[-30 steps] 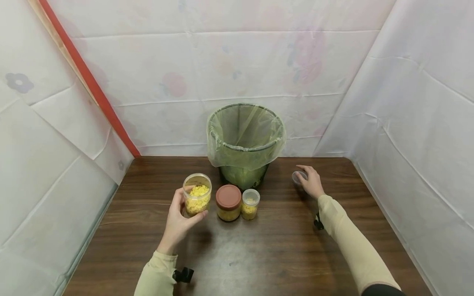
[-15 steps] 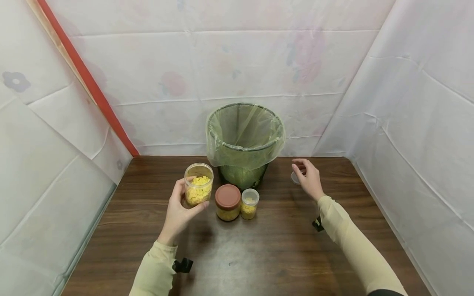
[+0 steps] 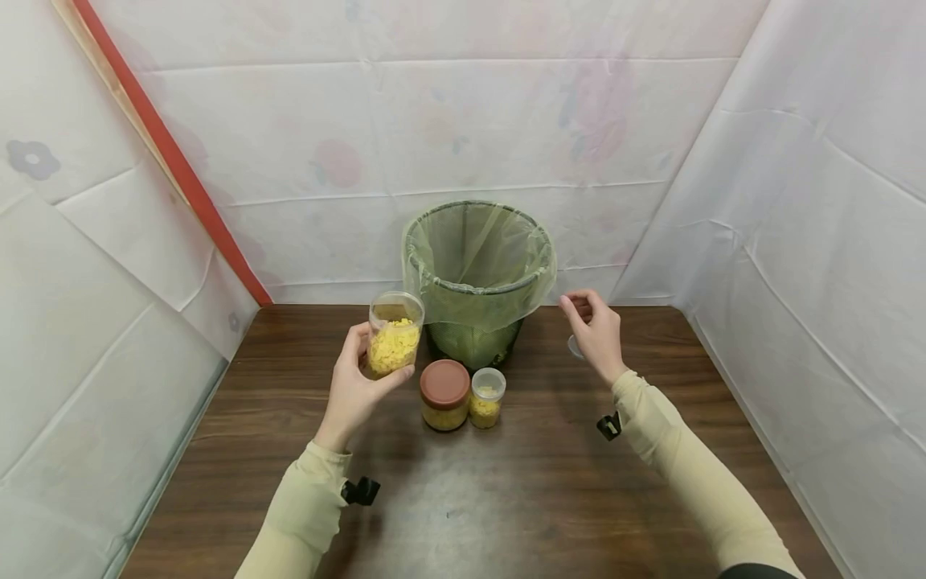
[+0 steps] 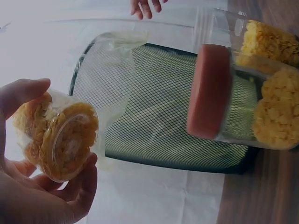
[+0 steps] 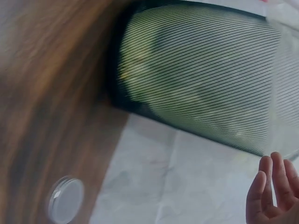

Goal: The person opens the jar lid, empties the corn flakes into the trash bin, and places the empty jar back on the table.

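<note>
My left hand grips an uncapped clear plastic jar of yellow flakes, raised above the table just left of the bin. In the left wrist view, the thumb and fingers curl round the jar, whose base faces that camera. My right hand hovers to the right of the bin, holding nothing, its fingers relaxed. A clear round lid lies on the table beneath it, partly hidden by the hand; in the right wrist view the whole lid shows.
The mesh bin, lined with a translucent yellow-green bag, stands at the table's back. Directly before it are a jar with a reddish-brown lid and a smaller clear-lidded jar, both with yellow contents. White sheeting hangs behind and along both sides.
The left hand has lifted the jar up and toward the bin. My right hand has risen from the lid and shifted slightly left, leaving the lid on the table.
</note>
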The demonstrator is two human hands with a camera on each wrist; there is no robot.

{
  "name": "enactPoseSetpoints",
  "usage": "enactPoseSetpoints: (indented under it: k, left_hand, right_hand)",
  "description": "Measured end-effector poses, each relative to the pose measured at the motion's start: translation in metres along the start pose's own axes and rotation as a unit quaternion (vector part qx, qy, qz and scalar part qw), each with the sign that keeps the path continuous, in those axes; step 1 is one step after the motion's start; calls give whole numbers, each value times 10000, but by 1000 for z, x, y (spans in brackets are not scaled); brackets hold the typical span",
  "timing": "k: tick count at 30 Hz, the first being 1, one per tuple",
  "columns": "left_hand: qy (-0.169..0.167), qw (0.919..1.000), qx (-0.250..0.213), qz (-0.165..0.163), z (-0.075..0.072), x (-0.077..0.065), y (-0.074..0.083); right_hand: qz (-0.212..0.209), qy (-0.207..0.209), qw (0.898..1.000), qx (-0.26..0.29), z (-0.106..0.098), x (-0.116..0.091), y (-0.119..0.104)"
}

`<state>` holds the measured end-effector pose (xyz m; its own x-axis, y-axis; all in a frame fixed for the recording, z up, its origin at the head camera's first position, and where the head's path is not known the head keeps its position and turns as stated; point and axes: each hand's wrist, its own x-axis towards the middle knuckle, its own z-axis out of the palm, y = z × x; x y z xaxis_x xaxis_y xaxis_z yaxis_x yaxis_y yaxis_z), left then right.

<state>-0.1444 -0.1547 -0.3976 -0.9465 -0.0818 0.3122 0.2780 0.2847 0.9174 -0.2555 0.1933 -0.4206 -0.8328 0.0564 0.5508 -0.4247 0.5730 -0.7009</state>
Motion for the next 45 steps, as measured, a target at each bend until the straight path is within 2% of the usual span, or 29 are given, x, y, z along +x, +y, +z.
enactPoseSetpoints:
  k: [5, 10, 15, 20, 29, 39, 45]
  left_hand:
    - [82, 9999, 107, -52, 2, 15, -12]
    - [132, 9995, 275, -73, 3, 26, -9]
    - [154, 9991, 394, -96, 2, 32, -4]
    - [171, 9979, 606, -133, 0, 36, -2]
    - [296, 9962, 816, 8, -2, 48, 6]
    - [670, 9921, 1028, 263, -3, 59, 10]
    - [671, 9898, 1215, 335, -5, 65, 14]
  right_hand:
    - [-28, 178, 9998, 123, 2, 11, -19]
    - [65, 220, 9997, -41, 5, 24, -33]
    - [421, 44, 9986, -324, 6, 34, -43]
    - [647, -307, 9958, -573, 9, 38, -48]
    - [683, -823, 9921, -649, 9, 43, -59]
    - [584, -901, 9904, -870, 11, 48, -63]
    - [660, -816, 9900, -938, 11, 49, -64]
